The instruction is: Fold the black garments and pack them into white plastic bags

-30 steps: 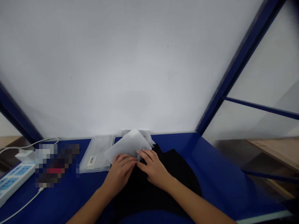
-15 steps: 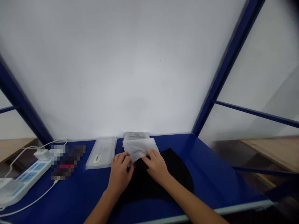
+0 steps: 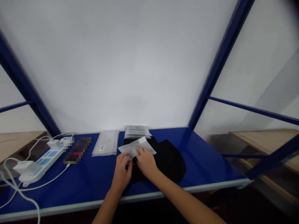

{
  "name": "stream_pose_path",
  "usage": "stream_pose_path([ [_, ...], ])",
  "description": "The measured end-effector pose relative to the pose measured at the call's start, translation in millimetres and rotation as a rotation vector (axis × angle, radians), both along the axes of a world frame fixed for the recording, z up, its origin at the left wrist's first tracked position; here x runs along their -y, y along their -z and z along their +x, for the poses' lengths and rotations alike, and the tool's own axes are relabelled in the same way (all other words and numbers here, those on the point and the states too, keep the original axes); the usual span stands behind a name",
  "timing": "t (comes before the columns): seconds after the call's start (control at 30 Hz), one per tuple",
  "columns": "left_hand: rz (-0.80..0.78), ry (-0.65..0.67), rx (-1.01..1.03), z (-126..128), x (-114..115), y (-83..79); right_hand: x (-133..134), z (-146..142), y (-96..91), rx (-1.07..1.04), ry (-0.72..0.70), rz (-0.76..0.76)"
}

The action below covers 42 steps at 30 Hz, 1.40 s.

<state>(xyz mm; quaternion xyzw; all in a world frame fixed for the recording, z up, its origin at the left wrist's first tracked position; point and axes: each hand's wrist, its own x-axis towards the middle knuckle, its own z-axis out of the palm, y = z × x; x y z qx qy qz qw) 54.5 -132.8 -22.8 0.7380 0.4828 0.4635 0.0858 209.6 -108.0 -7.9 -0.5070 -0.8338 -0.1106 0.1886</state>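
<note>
We find a stack of packets (image 3: 136,132) and the white wall (image 3: 116,68) ahead of our left hand (image 3: 121,165) and right hand (image 3: 146,161); blue table (image 3: 205,161) opens right of the black cloth (image 3: 168,161), with a plastic sleeve (image 3: 105,143) and power strip (image 3: 46,158) to the left.

From where I stand, the dark oblong object (image 3: 77,150) on the blue-topped table (image 3: 93,177) is blurred into coarse squares, so I can't make it out. The tiny print on the stacked white packets (image 3: 137,131) and the label on the clear plastic sleeve (image 3: 102,148) are too small to read. The left hand (image 3: 121,170) and right hand (image 3: 146,161) hide part of the translucent plastic bag (image 3: 136,148) and the black cloth (image 3: 169,161) beneath, and both forearms run off the bottom edge
</note>
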Motion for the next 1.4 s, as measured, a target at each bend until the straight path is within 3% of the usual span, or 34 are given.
stream_pose_path([
  [0.1,0.011,-0.068,0.023,-10.0,-1.8,1.8,14.6,-2.7,-0.8,-0.117,-0.075,0.000],
  [0.2,0.050,-0.180,-0.005,-24.5,-2.4,2.3,27.2,18.7,-2.6,-0.319,-0.184,0.061],
  [0.3,0.122,-0.208,-0.201,-29.2,3.1,-0.9,29.5,51.4,-1.7,-0.411,-0.116,0.041],
  [0.47,0.154,0.022,-0.559,-11.3,13.2,-10.4,29.8,75.8,6.8,-0.358,-0.163,-0.075],
  [0.57,0.171,0.124,-0.606,-4.9,8.1,-13.5,30.7,72.0,14.4,-0.329,-0.162,-0.045],
  [0.73,0.256,0.170,-0.657,-3.3,-7.9,-18.2,25.3,63.9,21.6,-0.253,-0.145,0.044],
  [0.87,0.346,0.013,-0.624,12.5,-16.0,-23.6,24.4,55.7,14.2,-0.321,-0.126,0.148],
  [1.0,0.311,-0.112,-0.629,31.1,-22.7,-18.8,27.7,51.2,8.8,-0.308,-0.106,0.196],
  [1.07,0.262,-0.052,-0.687,31.9,-24.1,-12.3,29.2,53.9,12.3,-0.283,-0.106,0.177],
  [1.2,0.204,0.258,-0.770,13.5,-22.6,-1.5,30.4,64.4,24.8,-0.277,-0.123,0.095],
  [1.27,0.197,0.343,-0.751,2.0,-22.7,-0.9,30.5,67.5,28.7,-0.281,-0.139,0.053],
  [1.4,0.135,0.194,-0.748,-6.8,-29.8,-8.8,30.7,66.5,30.4,-0.308,-0.147,0.001],
])
